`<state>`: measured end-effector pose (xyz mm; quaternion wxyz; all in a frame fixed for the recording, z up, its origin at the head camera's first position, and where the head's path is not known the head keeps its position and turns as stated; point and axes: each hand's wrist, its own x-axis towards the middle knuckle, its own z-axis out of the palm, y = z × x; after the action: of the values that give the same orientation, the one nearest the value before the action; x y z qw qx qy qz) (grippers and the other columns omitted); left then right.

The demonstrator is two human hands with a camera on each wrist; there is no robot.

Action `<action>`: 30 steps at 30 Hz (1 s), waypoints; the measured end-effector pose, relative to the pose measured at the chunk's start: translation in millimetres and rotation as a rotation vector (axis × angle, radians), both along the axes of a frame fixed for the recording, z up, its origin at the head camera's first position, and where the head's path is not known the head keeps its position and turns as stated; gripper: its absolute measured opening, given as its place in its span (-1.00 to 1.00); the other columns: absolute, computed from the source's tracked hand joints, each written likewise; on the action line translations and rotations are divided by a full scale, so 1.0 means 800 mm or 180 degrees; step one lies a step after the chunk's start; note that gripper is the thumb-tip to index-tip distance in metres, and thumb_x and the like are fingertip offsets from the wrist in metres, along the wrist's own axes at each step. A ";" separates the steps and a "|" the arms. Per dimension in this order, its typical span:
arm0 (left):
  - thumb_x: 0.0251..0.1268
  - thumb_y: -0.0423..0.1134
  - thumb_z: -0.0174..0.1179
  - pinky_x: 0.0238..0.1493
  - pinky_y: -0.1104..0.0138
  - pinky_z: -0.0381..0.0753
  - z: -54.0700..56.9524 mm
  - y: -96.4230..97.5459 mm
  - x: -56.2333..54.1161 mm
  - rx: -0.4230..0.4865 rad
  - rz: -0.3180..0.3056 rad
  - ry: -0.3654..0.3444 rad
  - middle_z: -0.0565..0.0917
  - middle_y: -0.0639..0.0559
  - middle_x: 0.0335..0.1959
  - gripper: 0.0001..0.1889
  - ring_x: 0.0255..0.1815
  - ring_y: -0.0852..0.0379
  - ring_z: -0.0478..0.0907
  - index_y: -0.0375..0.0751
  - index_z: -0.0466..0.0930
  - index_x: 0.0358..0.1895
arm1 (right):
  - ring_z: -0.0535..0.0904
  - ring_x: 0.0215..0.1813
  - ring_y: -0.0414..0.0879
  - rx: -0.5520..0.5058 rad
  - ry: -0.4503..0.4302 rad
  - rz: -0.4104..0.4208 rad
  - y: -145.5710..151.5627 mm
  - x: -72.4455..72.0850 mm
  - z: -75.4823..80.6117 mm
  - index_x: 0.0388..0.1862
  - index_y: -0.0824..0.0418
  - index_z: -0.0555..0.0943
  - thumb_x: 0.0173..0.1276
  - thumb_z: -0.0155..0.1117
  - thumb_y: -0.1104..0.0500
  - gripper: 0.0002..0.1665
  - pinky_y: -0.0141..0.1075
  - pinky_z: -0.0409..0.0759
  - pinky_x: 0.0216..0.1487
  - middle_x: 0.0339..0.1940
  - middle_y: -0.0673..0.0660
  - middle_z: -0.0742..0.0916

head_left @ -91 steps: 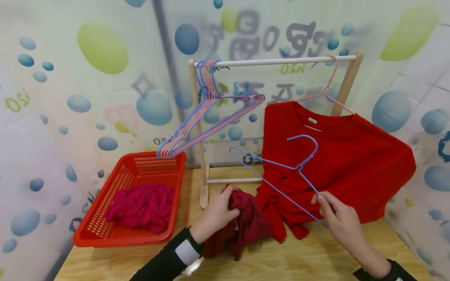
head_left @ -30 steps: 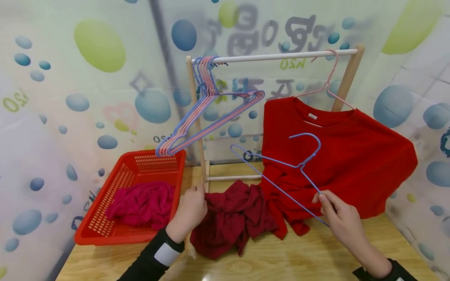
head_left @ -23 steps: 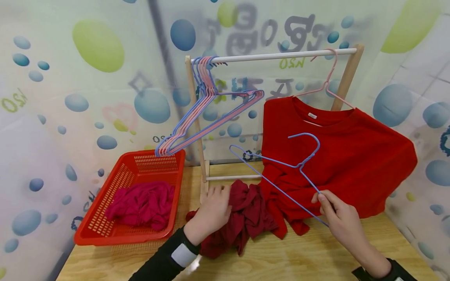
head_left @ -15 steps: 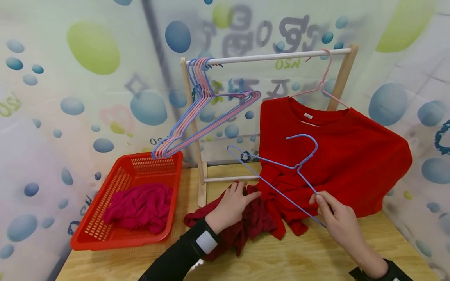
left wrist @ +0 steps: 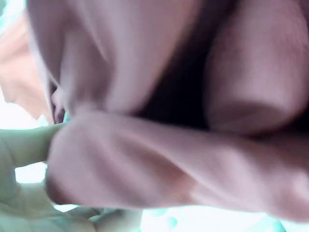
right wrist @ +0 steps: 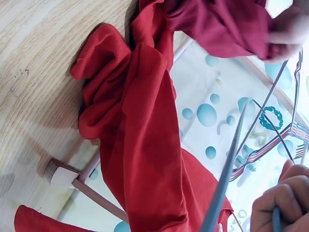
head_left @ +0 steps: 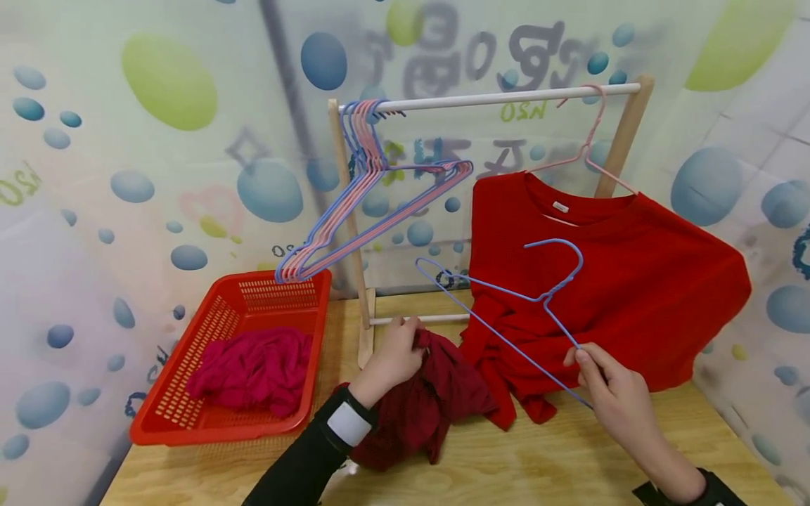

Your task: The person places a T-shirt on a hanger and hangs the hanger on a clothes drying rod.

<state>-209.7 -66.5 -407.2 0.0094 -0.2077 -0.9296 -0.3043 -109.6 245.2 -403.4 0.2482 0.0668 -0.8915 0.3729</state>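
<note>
Here, a person's two bare hands are working above a wood-grain table (head_left: 538, 474), each of them occupied. The left hand (head_left: 392, 358) is pinching the upper edge of a dark red garment (head_left: 436, 404), its fingers curling over the cloth; the garment is lying bunched on the table between the basket and the hanging shirt, with its gripped edge rising above the lower folds. In the left wrist view the same cloth — blurred and pale in colour — is filling most of the field, with thumb and fingers showing at its edge. The right hand (head_left: 616, 393) is grasping a blue hanger (head_left: 545, 297) by one shoulder, fingers closing round the wire; the hook is curving toward the left, and the far end is pointing toward the row of spare hangers. Behind this hanger, a bright red shirt (head_left: 633, 288) is hanging from a pink hanger (head_left: 587, 149) on the white rail (head_left: 493, 100) of a wooden-ended rack, its lower folds resting on the table. At the rail's left end a cluster of blue and pink hangers (head_left: 372, 169) is hanging close together. To the far left, a red basket (head_left: 221, 437) is standing on the table and holding a crumpled magenta cloth (head_left: 253, 370). A patterned backdrop (head_left: 158, 232) is enclosing the scene.
</note>
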 end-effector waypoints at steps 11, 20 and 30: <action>0.48 -0.47 0.13 -0.08 0.36 0.54 0.038 -0.041 0.010 0.2082 0.0159 -0.1069 0.64 -0.31 0.06 -0.68 -0.03 0.03 0.59 -0.42 0.56 0.22 | 0.18 -0.72 -0.32 -0.0018 -0.0069 -0.0005 0.001 -0.002 -0.002 -0.24 0.02 0.60 0.66 0.08 0.21 -0.78 -0.38 0.19 -0.64 -0.67 -0.17 0.41; 0.36 -0.50 0.24 -0.06 0.29 0.52 0.032 -0.049 0.010 0.1983 0.0482 -0.0411 0.76 -0.28 -0.17 -0.89 -0.11 0.01 0.66 -0.39 0.58 -0.11 | 0.19 -0.72 -0.31 -0.0021 -0.0090 0.0004 0.000 -0.003 0.000 -0.23 0.03 0.60 0.66 0.07 0.20 -0.78 -0.38 0.20 -0.64 -0.66 -0.21 0.40; 0.63 -0.36 -0.02 -0.42 0.44 0.36 0.053 -0.048 0.014 0.2618 0.0514 -0.0765 0.43 0.10 -0.48 -0.90 -0.49 0.28 0.38 -0.33 0.31 -0.01 | 0.18 -0.72 -0.32 -0.0002 -0.0080 0.0014 0.000 -0.003 -0.001 -0.23 0.03 0.60 0.66 0.07 0.20 -0.78 -0.38 0.20 -0.63 -0.68 -0.06 0.43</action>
<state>-198.5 -104.6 -364.9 0.0068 -0.0764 -0.7388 -0.6696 -112.0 245.5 -404.5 0.2362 0.0640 -0.8943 0.3745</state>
